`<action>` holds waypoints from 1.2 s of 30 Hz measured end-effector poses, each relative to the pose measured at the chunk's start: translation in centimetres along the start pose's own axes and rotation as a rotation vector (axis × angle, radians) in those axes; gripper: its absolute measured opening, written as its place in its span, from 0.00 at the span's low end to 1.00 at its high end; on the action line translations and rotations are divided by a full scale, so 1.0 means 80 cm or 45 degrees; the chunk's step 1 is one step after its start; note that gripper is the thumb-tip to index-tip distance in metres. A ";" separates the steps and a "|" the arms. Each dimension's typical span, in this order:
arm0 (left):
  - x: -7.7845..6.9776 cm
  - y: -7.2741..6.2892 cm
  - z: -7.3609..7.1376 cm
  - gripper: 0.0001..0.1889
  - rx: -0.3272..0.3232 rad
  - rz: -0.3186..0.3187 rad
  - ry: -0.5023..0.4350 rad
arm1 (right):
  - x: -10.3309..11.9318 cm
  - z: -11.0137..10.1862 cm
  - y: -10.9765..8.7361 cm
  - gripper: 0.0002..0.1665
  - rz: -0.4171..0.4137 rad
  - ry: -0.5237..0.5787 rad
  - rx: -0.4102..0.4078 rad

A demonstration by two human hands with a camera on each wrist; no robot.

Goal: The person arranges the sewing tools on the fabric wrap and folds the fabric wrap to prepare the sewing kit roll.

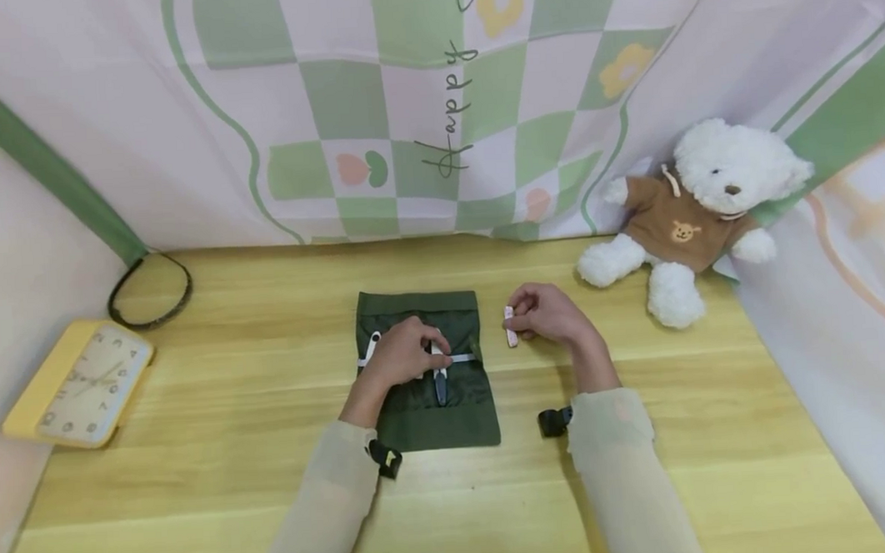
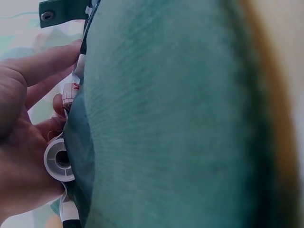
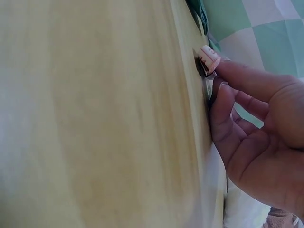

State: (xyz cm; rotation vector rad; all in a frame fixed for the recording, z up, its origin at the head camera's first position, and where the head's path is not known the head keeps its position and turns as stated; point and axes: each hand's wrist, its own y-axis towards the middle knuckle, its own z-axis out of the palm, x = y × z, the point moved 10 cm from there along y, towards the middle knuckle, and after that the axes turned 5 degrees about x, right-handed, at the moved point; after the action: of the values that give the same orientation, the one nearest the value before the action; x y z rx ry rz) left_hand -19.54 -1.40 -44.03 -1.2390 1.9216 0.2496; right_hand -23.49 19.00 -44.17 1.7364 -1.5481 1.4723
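An unfolded dark green sewing-kit pouch lies on the table, a white elastic strap across its middle. My left hand reaches over it, thumb and fingertips at the strap and a white-and-dark tool, possibly thread snips. I cannot tell whether they pinch either. A white spool shows beside the palm in the left wrist view. Another white-handled item sits at the pouch's left, partly behind the hand. Right of the pouch, my right hand pinches a small folded tape measure, white with red markings.
A yellow clock stands at the left, with a black looped band behind it. A white teddy bear in a brown top sits at the back right. Printed cloth hangs along the table's back edge.
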 end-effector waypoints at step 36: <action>0.004 0.003 -0.001 0.02 0.012 -0.006 0.020 | 0.029 0.020 0.009 0.13 -0.135 0.276 -0.168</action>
State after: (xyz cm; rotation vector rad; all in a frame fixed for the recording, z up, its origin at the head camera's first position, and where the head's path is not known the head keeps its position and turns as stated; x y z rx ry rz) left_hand -19.85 -1.56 -44.30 -1.2428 1.9313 0.2288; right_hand -23.79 16.37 -42.97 1.5063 -1.3868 1.4202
